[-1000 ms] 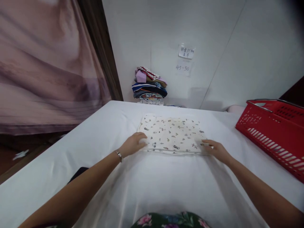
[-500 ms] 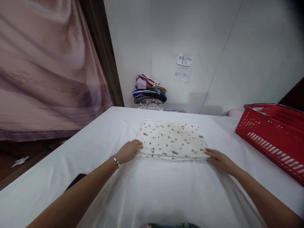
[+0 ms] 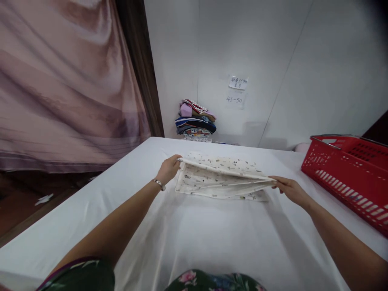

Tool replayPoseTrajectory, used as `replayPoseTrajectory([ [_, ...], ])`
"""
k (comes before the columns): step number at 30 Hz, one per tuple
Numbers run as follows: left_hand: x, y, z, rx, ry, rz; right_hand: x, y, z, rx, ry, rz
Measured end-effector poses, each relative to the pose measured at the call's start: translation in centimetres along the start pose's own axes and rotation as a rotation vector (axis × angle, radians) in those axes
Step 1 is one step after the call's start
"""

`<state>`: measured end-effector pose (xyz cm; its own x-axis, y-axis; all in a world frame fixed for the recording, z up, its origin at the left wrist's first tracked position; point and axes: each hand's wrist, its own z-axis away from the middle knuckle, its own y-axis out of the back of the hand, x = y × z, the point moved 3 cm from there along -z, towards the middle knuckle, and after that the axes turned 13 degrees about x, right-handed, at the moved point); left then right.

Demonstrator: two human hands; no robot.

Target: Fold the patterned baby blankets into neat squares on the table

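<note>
A folded cream cloth [image 3: 212,181] with a small scattered print lies across the middle of the white-covered table. Its near edge is raised, and the folded layers show beneath. My left hand [image 3: 168,169], with a silver bracelet at the wrist, pinches the left corner of the raised edge. At the right corner, my right hand [image 3: 291,190] grips the same edge between thumb and fingers. The lower layers rest on the table, and the far part of the cloth is partly hidden behind the lifted edge.
A red plastic basket [image 3: 342,171] stands on the right side of the white table cover [image 3: 218,234]. Behind the far table edge is a stack of folded clothes [image 3: 195,121] against the wall. A pink curtain [image 3: 69,89] hangs at the left. Paper signs [image 3: 238,83] are on the wall.
Both hands have lifted the near edge of the cloth off the table. The layers have parted, with the underside now showing.
</note>
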<state>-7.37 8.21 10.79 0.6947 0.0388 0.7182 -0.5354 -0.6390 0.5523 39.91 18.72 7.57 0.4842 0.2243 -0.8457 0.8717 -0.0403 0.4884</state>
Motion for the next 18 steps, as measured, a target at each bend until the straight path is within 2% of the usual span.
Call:
replayPoseTrajectory([
  [2, 0.6, 0.5, 0.2, 0.043, 0.074, 0.194, -1.1, 0.5, 0.8, -0.020, 0.003, 0.002],
  [4, 1.0, 0.9, 0.6, 0.070, 0.102, 0.308, -1.5, 0.9, 1.7, -0.115, -0.012, 0.041],
  [6, 1.2, 1.2, 1.1, 0.066, 0.118, 0.340, -1.1, 1.4, 2.5, -0.183, -0.037, 0.102],
  [8, 1.3, 1.6, 1.8, 0.059, 0.121, 0.343, -0.5, 2.1, 3.2, -0.162, -0.054, 0.139],
  [10, 1.5, 2.0, 2.5, 0.070, 0.109, 0.349, -0.2, 2.8, 3.7, -0.073, -0.063, 0.106],
  [13, 2.5, 3.4, 3.5, 0.136, 0.063, 0.365, -1.5, 3.5, 5.1, 0.106, -0.089, -0.116],
  [15, 4.0, 5.0, 4.3, 0.217, 0.022, 0.407, -3.7, 3.9, 6.8, 0.244, -0.071, -0.337],
  [18, 7.5, 8.0, 5.8, 0.359, -0.007, 0.597, -8.1, 5.1, 9.8, 0.466, 0.134, -0.649],
])
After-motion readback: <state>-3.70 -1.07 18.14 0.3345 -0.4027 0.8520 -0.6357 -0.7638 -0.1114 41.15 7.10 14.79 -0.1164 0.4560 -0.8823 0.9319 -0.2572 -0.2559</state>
